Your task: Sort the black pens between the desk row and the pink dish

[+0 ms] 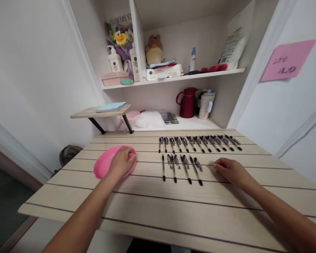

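Note:
My left hand [122, 162] is over the right side of a pink bowl [102, 162], its fingers curled at the rim; the fingertips are partly hidden. On the tabletop to the right, my right hand [230, 169] has its fingers bent and pressed together, and nothing shows in them. Between the hands lies a short front row of pens [184, 170] with clear barrels and black tips, most with a dark cap or clip piece beside them. Behind it runs a longer row of similar pens [205, 144], side by side and slightly slanted.
A small raised stand [84, 113] with blue paper [110, 106] on it is at the back left. In the shelf behind are a red jug [188, 102], a pale cup [206, 104] and a white bag [149, 119]. A pink note [288, 60] sticks to the right wall.

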Motion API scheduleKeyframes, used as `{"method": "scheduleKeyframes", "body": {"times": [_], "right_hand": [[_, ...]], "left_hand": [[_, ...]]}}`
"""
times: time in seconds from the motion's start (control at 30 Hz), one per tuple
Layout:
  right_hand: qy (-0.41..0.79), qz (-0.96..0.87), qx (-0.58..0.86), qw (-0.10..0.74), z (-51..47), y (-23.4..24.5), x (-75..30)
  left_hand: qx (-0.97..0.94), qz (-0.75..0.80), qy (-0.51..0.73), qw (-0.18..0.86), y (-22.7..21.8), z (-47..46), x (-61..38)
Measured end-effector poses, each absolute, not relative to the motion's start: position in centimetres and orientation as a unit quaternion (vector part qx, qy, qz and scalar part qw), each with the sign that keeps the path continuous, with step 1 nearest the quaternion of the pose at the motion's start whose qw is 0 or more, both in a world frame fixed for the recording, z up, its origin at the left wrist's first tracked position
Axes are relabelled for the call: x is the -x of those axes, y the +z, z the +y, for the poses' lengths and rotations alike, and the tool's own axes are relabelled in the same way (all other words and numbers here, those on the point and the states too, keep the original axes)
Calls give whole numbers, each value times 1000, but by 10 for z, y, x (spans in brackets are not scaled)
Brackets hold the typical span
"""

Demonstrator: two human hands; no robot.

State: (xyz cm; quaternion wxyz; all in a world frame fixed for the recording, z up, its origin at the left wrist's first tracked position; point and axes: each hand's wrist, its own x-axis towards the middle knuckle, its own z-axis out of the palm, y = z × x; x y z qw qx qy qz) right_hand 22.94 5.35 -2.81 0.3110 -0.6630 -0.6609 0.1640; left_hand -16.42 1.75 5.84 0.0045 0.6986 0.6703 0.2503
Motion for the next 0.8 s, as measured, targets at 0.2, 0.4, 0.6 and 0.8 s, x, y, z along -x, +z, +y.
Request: {"method": "scheduleKeyframes", "body": {"times": [0.2,0.4,0.6,0.8], "right_hand": [[139,-705,662,214,50,-17,-195],[89,-693,681,219,50,-20,-177],[71,-716,663,206,54,-26,-176],[68,-728,656,190,53,-28,-182]], "left_hand": [[-775,510,303,219,35,12,68],[-814,447,272,252,16,15,21],[-830,486,203,183,16,34,-3],[-812,547,113,165,25,51,-44]]}}
